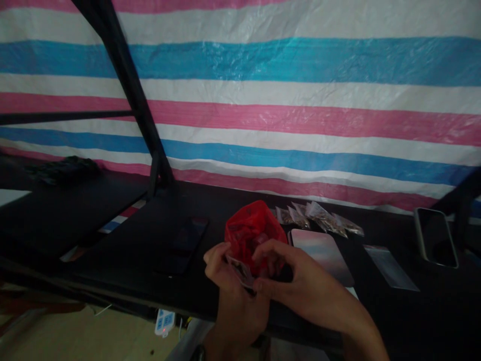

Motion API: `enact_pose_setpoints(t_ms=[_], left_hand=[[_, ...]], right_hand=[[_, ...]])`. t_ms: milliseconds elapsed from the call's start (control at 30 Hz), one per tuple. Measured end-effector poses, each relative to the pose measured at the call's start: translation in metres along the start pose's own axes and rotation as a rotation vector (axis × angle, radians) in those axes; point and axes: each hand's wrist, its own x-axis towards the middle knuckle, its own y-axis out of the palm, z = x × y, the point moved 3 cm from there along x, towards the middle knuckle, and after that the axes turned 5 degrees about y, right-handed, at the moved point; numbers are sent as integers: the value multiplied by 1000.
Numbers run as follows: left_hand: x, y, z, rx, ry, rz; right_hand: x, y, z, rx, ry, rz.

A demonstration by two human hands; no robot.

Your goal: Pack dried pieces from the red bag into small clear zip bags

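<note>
My left hand [220, 265] and my right hand [280, 273] meet over the front of a dark table [143, 235]. Between their fingers they pinch a small clear plastic packet [242, 273]. Just behind the fingers stands a red plastic bag [251, 233], open at the top, with small items inside. My right hand's fingers curl against the bag's front. Both hands are closed in a pinch.
A row of small filled clear packets [319, 215] lies behind the bag. A shiny metal plate [323, 253] and an empty clear bag [391, 268] lie to the right, a phone [436, 238] further right. Another dark phone [184, 243] lies left. A striped tarp [300, 100] hangs behind.
</note>
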Motion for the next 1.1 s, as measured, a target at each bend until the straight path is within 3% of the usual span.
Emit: enact_pose_setpoints(t_ms=[167, 233, 300, 400, 467, 533, 667, 867, 1000, 1100], left_hand=[[-8, 0, 6, -73, -60, 76], [-13, 3, 6, -131, -43, 131], [-16, 6, 5, -237, -74, 110], [-13, 14, 4, -406, -318, -32], [-8, 20, 3, -460, -500, -50], [-3, 23, -2, -450, -559, -30], [-4, 28, -13, -348, -431, 7], [-22, 40, -29, -118, -79, 14], [-18, 39, -24, 72, 92, 19], [-9, 30, -14, 189, 158, 7]], right_hand=[[1, 0, -1, 35, 18, -17], [3, -6, -2, 27, 5, -130], [3, -14, -2, 13, -24, -280], [0, -24, 0, -1, -64, -376], [-5, -28, 1, -34, -60, -367], [-11, -31, 2, -137, -53, -429], [-25, -42, -2, -389, -72, -649], [-37, -93, -47, -208, -7, -852], [-38, -116, -85, -368, 150, -978], [-38, -119, -96, -496, 120, -1070]])
